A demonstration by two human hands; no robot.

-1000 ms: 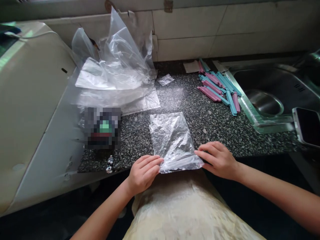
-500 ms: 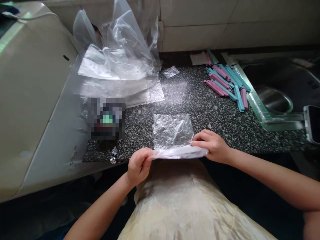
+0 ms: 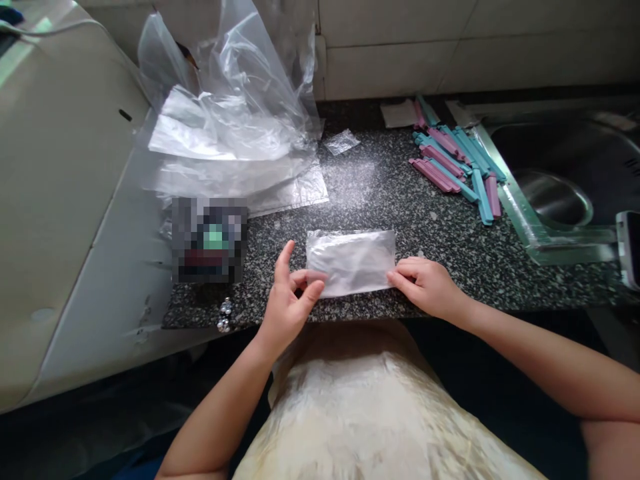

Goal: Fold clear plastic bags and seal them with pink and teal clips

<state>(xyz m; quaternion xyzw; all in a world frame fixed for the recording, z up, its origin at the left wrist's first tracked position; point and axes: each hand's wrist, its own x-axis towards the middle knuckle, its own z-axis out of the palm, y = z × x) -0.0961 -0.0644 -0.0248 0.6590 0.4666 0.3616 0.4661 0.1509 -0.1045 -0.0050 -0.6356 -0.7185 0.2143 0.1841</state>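
Note:
A small, whitish see-through plastic bag [image 3: 351, 263] lies flat near the counter's front edge, with a strip of crinkled clear plastic showing along its far side. My left hand [image 3: 291, 300] pinches the bag's near left corner between thumb and fingers, while one finger points up and away. At the near right corner, my right hand [image 3: 423, 285] grips the bag's edge between thumb and curled fingers. What lies inside or under the bag, I cannot make out.
Large clear plastic bags [image 3: 235, 127] are heaped back left, behind a blurred-out object [image 3: 210, 240]. Pink and teal bag clips [image 3: 457, 163] lie in a pile beside the metal sink [image 3: 545, 193]. A small clear wrapper [image 3: 343, 142] and a beaded string [image 3: 225, 315] are on the speckled counter [image 3: 280, 243].
The white bag, held edge-on at the counter's front before, now lies flat over the crinkled clear plastic. Both hands moved forward with it, and a left finger has lifted.

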